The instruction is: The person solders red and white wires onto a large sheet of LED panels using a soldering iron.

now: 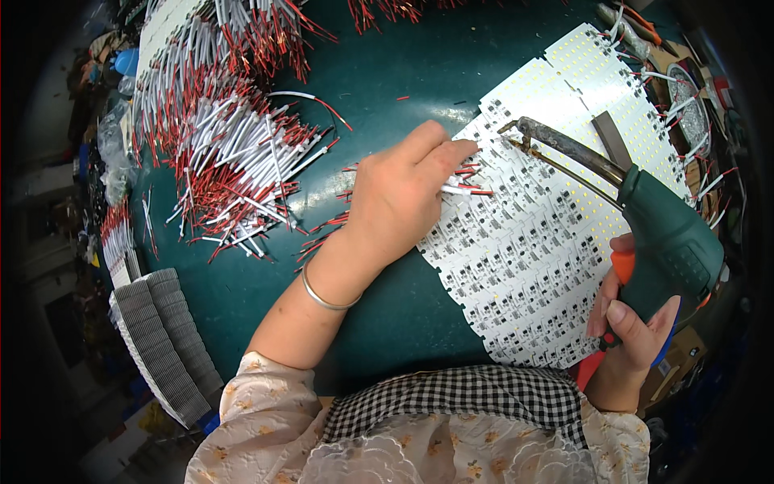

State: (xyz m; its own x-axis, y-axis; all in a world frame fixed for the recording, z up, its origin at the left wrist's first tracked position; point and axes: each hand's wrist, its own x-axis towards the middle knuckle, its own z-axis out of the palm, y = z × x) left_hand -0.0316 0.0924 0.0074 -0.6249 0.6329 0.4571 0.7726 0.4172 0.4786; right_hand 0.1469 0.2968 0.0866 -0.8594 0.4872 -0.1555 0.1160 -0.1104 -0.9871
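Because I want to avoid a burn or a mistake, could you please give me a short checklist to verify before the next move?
1. Soldering gun in hand: ok; the right hand grips the green soldering gun.
2. Wires ready: ok; the left hand has red-ended wires at the white panel.
3. Tip clear of fingers: ok; a gap shows between the gun's tip and the left fingertips, though it looks small.
4. Tip hot: cannot tell.
5. Wrist free of jewellery: not ok; a metal bangle is on the left wrist.
6. Panel free of loose items: not ok; a dark strip seems to lie on it.
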